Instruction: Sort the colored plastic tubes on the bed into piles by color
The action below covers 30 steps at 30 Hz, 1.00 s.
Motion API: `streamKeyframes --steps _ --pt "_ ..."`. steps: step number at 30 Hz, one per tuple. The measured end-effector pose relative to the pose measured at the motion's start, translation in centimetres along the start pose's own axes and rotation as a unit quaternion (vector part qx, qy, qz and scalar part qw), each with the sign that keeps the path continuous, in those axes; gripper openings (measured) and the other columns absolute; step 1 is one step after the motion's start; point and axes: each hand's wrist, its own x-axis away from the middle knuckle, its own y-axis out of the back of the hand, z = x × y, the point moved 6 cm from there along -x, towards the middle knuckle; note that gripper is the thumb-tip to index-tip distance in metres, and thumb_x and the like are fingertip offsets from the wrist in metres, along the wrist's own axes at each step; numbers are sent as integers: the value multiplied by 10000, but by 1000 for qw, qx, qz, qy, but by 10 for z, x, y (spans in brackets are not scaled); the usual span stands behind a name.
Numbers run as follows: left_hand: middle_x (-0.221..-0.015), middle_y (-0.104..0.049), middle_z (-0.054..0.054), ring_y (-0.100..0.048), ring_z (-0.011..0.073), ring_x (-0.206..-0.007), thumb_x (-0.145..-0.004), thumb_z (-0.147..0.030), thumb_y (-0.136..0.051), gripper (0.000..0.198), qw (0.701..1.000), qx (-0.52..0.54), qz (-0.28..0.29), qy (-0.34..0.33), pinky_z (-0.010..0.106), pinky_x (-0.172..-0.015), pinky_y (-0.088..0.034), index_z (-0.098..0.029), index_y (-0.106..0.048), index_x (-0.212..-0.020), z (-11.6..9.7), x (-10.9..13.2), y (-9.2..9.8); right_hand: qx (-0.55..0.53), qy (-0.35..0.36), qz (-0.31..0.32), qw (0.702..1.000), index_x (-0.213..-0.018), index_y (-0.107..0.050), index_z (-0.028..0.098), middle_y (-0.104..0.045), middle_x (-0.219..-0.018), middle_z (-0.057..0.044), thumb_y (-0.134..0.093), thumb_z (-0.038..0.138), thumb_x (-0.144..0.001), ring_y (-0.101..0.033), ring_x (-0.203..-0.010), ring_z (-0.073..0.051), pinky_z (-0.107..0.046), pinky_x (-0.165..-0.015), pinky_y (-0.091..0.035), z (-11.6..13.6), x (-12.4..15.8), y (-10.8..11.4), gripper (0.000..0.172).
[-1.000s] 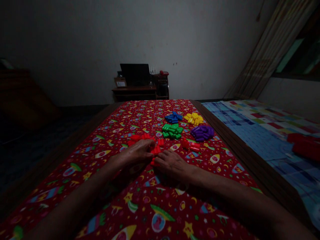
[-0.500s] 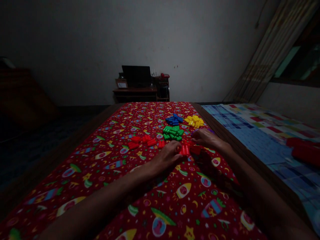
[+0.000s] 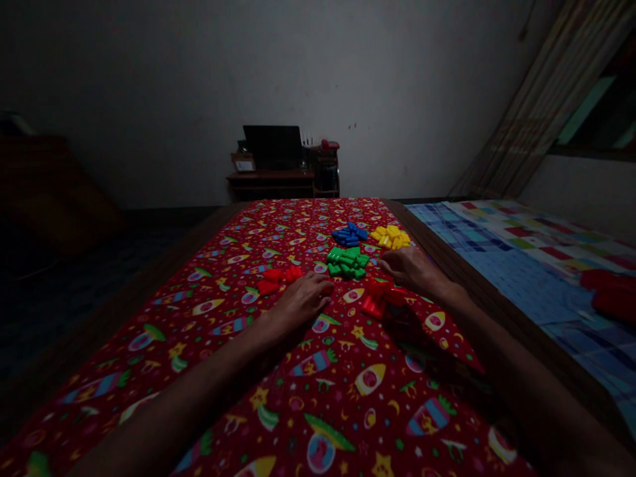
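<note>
My left hand [image 3: 305, 297] rests over the cloth with its fingers bent down around a red block [image 3: 326, 286], which is mostly covered. Left of that hand lie several loose red blocks [image 3: 269, 281], small and ridged. My right hand [image 3: 408, 266] hovers beyond a second red group [image 3: 376, 299], its fingers curled in; whatever they hold, if anything, is hidden. Between the hands, slightly farther off, sits a pile of green blocks [image 3: 346, 262]. Behind it are a blue pile [image 3: 349, 234] and, just past my right hand, a yellow pile [image 3: 391, 236].
A red patterned cloth [image 3: 318, 371] covers the long surface under the blocks. To the right is a blue checked sheet [image 3: 501, 271] with a dark red bundle [image 3: 613, 295]. At the far wall, a dark monitor [image 3: 273, 147] stands on a small desk [image 3: 271, 179].
My left hand has moved left, away from the red group by my right hand, and onto a separate red block. My right hand has shifted slightly; purple seen behind it is now hidden.
</note>
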Motion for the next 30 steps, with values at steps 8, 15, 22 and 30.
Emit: streamKeyframes --steps 8,15,22,30 --pt "-1055 -664 83 -631 200 -947 -913 -245 -453 241 993 100 -50 47 334 -860 -497 -197 -557 -1125 -7 5 4 15 105 44 993 -730 -627 148 -517 -590 -11 -449 147 -851 -330 -513 -87 -266 -538 -182 46 11 -29 215" --pt "-901 -711 43 -687 183 -791 -808 -309 -595 352 908 397 -22 135 304 -701 -543 -179 -518 -1125 5 6 -5 -27 183 -23 983 -1010 -628 148 -639 -773 -63 -473 219 -907 -426 -591 -108 -245 -562 -217 58 21 -61 200" --pt "-992 -700 53 -656 198 -919 -843 -384 -570 256 976 200 -60 68 332 -827 -524 -202 -624 -1015 19 7 21 58 97 46 993 -876 -649 152 -591 -658 -36 -481 258 -908 -401 -533 -100 -261 -530 -172 47 15 -47 202" --pt "-1116 -696 101 -626 241 -1034 -793 -298 -564 324 981 -38 -22 188 337 -910 -484 -166 -686 -1063 116 27 52 84 21 164 983 -876 -660 184 -652 -755 -41 -561 228 -842 -539 -619 -117 -222 -539 -261 -1 10 -20 114"
